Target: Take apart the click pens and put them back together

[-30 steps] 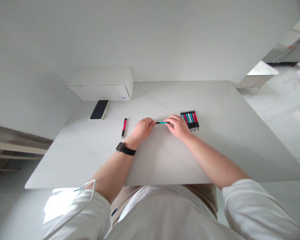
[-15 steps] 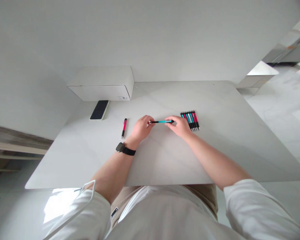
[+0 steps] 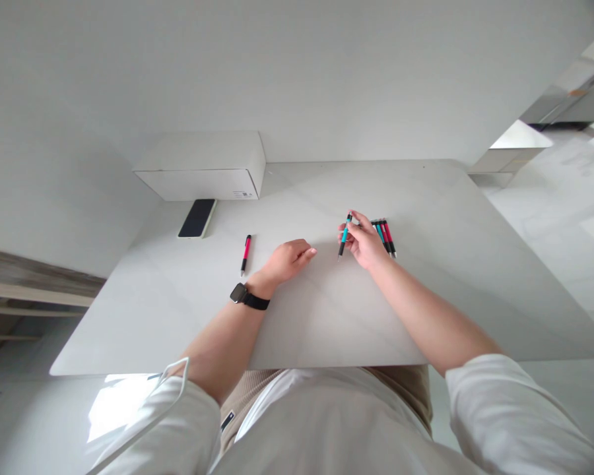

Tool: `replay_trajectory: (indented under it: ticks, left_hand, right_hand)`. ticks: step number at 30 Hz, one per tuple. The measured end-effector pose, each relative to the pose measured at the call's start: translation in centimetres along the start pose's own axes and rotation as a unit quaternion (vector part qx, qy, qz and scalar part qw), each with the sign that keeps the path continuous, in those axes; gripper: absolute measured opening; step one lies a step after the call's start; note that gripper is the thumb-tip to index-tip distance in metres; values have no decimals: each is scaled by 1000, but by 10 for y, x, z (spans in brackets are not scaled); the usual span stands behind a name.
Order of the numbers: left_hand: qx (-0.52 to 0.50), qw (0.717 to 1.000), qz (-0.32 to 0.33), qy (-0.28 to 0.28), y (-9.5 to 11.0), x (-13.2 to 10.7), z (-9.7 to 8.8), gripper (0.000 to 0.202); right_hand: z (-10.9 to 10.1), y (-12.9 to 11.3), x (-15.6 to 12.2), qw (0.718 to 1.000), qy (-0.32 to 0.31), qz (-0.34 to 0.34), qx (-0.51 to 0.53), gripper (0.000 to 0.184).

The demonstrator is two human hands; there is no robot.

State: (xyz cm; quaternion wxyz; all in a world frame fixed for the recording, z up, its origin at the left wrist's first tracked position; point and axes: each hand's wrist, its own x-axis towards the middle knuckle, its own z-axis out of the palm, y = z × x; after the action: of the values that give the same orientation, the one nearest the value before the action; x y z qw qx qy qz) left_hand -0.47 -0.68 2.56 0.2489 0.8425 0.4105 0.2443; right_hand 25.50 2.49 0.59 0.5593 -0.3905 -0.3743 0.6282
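Note:
My right hand (image 3: 363, 243) pinches a teal pen (image 3: 344, 235) with black ends, holding it nearly upright just left of a row of several pens (image 3: 385, 236) in teal, white and red that lies on the white table (image 3: 426, 290); the hand covers part of the row. My left hand (image 3: 288, 258) rests on the table with fingers loosely stretched towards the right, holding nothing. It wears a black watch (image 3: 242, 295) at the wrist. A single red pen (image 3: 246, 253) lies to the left of that hand.
A white cardboard box (image 3: 202, 166) stands at the table's back left against the wall. A dark phone (image 3: 197, 217) lies flat in front of it. The table's near edge runs just above my lap.
My left hand let go of the teal pen and settled on the table. My right hand swung the pen from level to nearly upright and moved it right, towards the row.

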Motion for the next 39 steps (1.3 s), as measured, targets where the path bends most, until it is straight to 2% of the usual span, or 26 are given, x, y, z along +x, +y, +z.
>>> replay_trajectory:
  ticks: [4, 15, 31, 39]
  left_hand:
    - [19, 999, -43, 7, -4, 1, 2, 48]
    - [32, 997, -68, -18, -3, 1, 4, 44]
    - [61, 995, -79, -9, -4, 1, 5, 50]
    - [62, 996, -63, -5, -6, 1, 7, 50]
  right_hand:
    - [-2, 1, 2, 1000, 5, -5, 18, 54]
    - [-5, 0, 3, 1000, -6, 11, 17, 43]
    - [-6, -5, 3, 1000, 5, -6, 10, 48]
    - [-5, -18, 2, 998, 36, -39, -18, 48]
